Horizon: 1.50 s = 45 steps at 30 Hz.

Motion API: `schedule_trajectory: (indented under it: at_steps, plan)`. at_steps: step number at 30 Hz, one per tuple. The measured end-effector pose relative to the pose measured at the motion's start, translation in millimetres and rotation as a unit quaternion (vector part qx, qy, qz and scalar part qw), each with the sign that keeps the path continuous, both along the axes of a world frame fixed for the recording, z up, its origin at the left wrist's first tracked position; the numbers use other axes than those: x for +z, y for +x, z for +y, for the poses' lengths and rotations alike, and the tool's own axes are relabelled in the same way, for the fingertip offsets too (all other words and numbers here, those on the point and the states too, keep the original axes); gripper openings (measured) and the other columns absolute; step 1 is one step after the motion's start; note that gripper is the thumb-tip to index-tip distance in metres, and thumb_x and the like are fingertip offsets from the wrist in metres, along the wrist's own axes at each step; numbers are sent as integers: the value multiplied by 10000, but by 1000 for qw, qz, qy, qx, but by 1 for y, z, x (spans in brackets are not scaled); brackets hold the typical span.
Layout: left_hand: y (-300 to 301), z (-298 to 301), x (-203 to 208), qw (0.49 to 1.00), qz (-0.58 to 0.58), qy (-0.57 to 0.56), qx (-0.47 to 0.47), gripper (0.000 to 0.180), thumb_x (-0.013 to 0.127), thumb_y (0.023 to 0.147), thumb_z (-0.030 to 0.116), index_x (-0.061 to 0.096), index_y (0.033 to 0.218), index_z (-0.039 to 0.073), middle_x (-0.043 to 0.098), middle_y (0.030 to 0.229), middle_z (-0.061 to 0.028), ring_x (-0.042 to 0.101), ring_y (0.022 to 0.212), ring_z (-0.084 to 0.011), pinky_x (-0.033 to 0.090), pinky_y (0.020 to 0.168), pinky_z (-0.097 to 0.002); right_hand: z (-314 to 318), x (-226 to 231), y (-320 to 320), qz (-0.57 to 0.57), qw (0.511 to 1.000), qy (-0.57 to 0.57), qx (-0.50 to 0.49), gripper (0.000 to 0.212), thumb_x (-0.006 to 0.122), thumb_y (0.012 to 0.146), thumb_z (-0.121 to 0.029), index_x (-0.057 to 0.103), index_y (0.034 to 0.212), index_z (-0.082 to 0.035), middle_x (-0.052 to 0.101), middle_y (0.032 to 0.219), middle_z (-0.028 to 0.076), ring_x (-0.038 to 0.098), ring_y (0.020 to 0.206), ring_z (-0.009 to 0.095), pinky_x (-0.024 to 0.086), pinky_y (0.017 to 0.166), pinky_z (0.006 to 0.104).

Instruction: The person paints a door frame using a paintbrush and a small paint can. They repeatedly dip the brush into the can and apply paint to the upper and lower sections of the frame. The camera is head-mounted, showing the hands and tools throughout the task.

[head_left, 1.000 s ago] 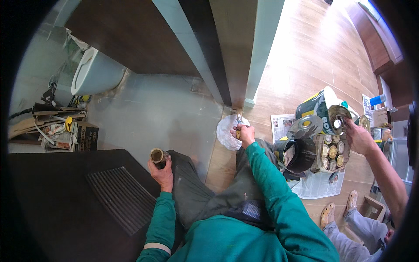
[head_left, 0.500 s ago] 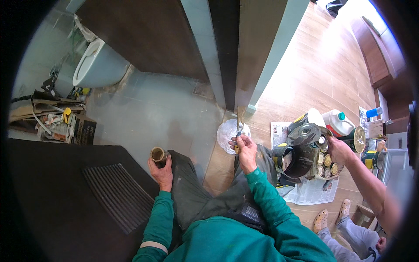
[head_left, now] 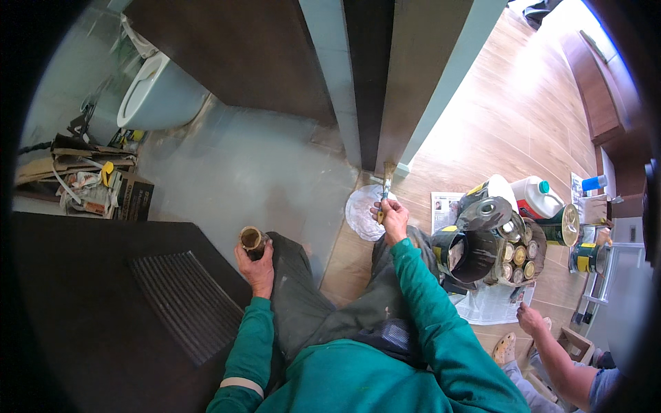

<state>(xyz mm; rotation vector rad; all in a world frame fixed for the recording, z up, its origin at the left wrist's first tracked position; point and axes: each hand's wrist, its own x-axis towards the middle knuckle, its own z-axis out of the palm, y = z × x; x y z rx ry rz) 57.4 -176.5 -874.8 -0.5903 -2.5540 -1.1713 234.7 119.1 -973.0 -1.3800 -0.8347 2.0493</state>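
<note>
My left hand [head_left: 257,270] is wrapped round a small open jar [head_left: 252,239] with brown stuff inside, held beside my left knee. Ahead of me, my right hand [head_left: 392,219] grips a paintbrush [head_left: 386,183] by its handle. The bristles point away from me and reach the lower end of the brown door frame [head_left: 416,82]; whether they touch it I cannot tell. Under the brush, a round whitish pad [head_left: 359,212] lies on the floor at the foot of the frame.
Right of me, an open dark can [head_left: 475,258], a box of small tins [head_left: 518,261] and a white jug [head_left: 536,195] stand by newspaper [head_left: 492,307]. A co-worker's hand [head_left: 530,320] is near them. A dark ribbed panel [head_left: 186,303] lies left; a toilet [head_left: 162,93] stands far left.
The co-worker's hand has left the small tins and drawn back toward the lower right. My right hand has shifted slightly right with the brush, whose bristles now show more clearly.
</note>
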Motion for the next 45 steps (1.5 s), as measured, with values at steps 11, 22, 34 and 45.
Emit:
schedule_trajectory:
  at_steps: [11, 22, 34, 45]
  plan:
    - [2, 0, 5, 1000, 0, -9, 7, 459, 884, 795, 142, 605, 1120, -26, 635, 1024, -144, 655, 951, -283, 532, 817, -400, -23, -13, 33, -18, 991, -105, 76, 230, 592, 1019, -90, 567, 1109, 120, 690, 1017, 224, 750, 832, 318, 651, 666, 376]
    - [-1, -5, -2, 999, -33, 11, -1, 574, 901, 761, 151, 592, 1206, -38, 599, 1088, -161, 636, 977, -347, 517, 865, -426, 16, -41, -7, -18, 990, -137, 17, 253, 540, 979, -1, 551, 1218, 82, 667, 1009, 250, 736, 827, 404, 659, 664, 450]
    - [1, 36, 5, 998, -50, 20, -35, 530, 887, 773, 142, 591, 1169, -47, 590, 1062, -168, 621, 970, -351, 513, 853, -444, -8, 120, 10, 65, 997, 41, 21, 267, 625, 1035, -171, 608, 1136, 75, 691, 991, 153, 731, 825, 254, 625, 697, 353]
    - [39, 89, 86, 973, -69, 109, -190, 609, 900, 717, 99, 604, 1235, -25, 625, 1189, -165, 662, 1038, -323, 548, 900, -395, -64, 237, 131, -76, 984, 159, 29, 244, 622, 1041, -206, 713, 1107, 11, 706, 842, 28, 582, 644, 71, 473, 572, 217]
